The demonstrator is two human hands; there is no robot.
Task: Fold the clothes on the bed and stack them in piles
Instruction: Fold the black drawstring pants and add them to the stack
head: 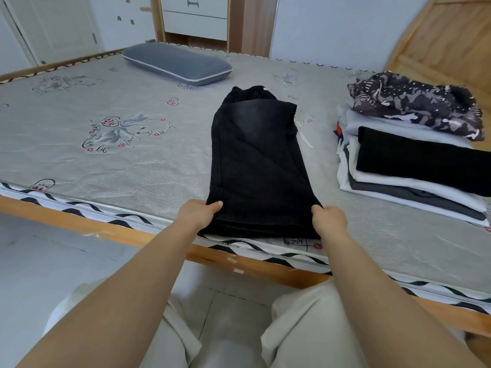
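Note:
A pair of black jeans (255, 160) lies folded lengthwise on the grey mattress (119, 160), waistband at the far end, hems at the near edge. My left hand (199, 215) grips the near left corner of the hems, thumb on top. My right hand (329, 221) grips the near right corner the same way. A pile of folded clothes (409, 176) stands to the right: white, grey and black pieces. Behind it, on a second pile, sits a black-and-white patterned garment (417, 104).
A grey pillow (178, 63) lies at the far side of the bed. The wooden bed frame (138, 235) runs along the near edge. White drawers stand beyond the bed, a wooden panel at the far right. My legs in light trousers are below.

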